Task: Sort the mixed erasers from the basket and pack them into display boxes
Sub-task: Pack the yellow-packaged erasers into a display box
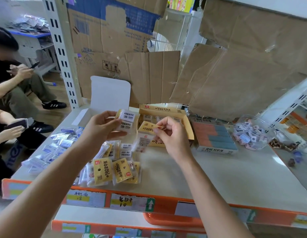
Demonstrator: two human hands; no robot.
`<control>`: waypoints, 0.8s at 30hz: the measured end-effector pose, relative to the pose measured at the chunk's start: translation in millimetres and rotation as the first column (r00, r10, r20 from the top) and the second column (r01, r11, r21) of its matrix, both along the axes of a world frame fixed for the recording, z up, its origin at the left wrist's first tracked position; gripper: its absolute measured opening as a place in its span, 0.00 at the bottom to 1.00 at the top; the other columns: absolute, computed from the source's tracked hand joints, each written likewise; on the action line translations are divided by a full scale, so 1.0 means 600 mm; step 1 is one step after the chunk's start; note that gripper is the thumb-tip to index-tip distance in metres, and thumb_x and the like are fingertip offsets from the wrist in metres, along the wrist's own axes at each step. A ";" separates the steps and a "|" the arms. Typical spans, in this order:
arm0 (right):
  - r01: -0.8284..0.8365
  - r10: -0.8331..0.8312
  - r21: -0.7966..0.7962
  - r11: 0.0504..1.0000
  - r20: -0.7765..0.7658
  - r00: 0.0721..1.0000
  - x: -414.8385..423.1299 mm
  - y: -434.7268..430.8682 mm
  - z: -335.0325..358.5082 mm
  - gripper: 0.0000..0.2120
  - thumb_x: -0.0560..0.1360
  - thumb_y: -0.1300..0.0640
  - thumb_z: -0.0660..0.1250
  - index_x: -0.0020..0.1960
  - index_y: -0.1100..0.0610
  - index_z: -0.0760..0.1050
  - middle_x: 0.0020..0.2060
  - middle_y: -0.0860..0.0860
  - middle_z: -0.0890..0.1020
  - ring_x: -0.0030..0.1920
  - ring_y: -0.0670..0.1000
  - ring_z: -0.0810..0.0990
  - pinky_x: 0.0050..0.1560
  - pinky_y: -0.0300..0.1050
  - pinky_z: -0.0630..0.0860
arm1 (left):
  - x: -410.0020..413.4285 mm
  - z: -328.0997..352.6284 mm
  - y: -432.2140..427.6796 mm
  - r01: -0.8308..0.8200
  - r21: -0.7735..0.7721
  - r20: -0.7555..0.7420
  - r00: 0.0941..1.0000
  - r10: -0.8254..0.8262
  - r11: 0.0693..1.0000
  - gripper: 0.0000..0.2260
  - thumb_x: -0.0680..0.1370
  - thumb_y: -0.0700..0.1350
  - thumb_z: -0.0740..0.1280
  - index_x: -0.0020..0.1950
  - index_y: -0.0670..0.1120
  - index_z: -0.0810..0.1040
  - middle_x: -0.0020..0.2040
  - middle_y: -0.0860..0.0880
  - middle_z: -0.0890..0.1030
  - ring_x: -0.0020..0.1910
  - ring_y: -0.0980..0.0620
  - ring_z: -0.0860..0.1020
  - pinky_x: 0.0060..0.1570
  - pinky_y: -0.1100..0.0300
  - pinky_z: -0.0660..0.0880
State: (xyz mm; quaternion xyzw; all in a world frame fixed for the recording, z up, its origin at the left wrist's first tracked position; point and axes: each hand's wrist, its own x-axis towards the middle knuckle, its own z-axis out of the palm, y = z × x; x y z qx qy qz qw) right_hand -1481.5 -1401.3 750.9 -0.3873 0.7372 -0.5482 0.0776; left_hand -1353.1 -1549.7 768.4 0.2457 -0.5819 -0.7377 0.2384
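Head camera looks down at two bare hands over a shelf (218, 177). The left hand (104, 127) has a closed grip. Its fingers and thumb curl round a clear pack of two white erasers (126, 121) marked 2B, held up with the front facing us. The right hand (169, 134) has a closed grip too. Its thumb and first finger pinch the yellow top of another eraser pack (146, 130), and the clear part of that pack hangs down below the fingers. The two packs are near each other, up in the air above the shelf.

Just behind the right hand sits an open yellow box (166, 109) with more packs standing in it. Behind the left hand is an open white box (109, 93) with its lid flap standing up. Under the hands, a pile of yellow packs (113, 167) lies flat on the shelf. Left of that lies a heap of small blue and white packs (51, 150). Right of the yellow box is a box of orange and grey erasers (216, 136). Next to it is a clear tub (267, 127) of little pink and blue ones. Brown cardboard (235, 79) stands at the back.
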 end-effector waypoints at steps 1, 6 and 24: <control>-0.001 0.001 0.008 1.000 -0.017 1.000 -0.002 0.004 -0.001 0.12 0.74 0.64 0.68 0.38 0.49 0.72 0.33 0.47 0.81 0.33 0.45 0.81 0.40 0.48 0.79 | 0.000 0.002 0.000 -0.002 0.037 -0.016 1.000 0.003 0.999 0.07 0.77 0.35 0.61 0.53 0.41 0.74 0.48 0.42 0.80 0.43 0.49 0.83 0.34 0.63 0.80; -0.041 0.047 -0.067 0.997 0.096 0.994 -0.009 0.017 -0.003 0.11 0.74 0.68 0.66 0.39 0.54 0.72 0.35 0.51 0.81 0.36 0.47 0.82 0.37 0.38 0.78 | -0.001 0.000 0.006 0.054 0.053 -0.051 0.997 -0.051 0.997 0.23 0.76 0.32 0.61 0.66 0.54 0.69 0.46 0.41 0.81 0.41 0.48 0.82 0.38 0.59 0.81; -0.147 0.483 -0.529 0.836 0.582 0.655 -0.012 0.024 0.060 0.11 0.76 0.73 0.54 0.42 0.59 0.68 0.34 0.50 0.82 0.35 0.46 0.81 0.32 0.35 0.76 | -0.035 -0.012 0.040 0.551 -0.157 0.045 0.833 -0.551 0.820 0.32 0.60 0.61 0.76 0.50 0.37 0.79 0.46 0.42 0.82 0.45 0.47 0.81 0.47 0.59 0.78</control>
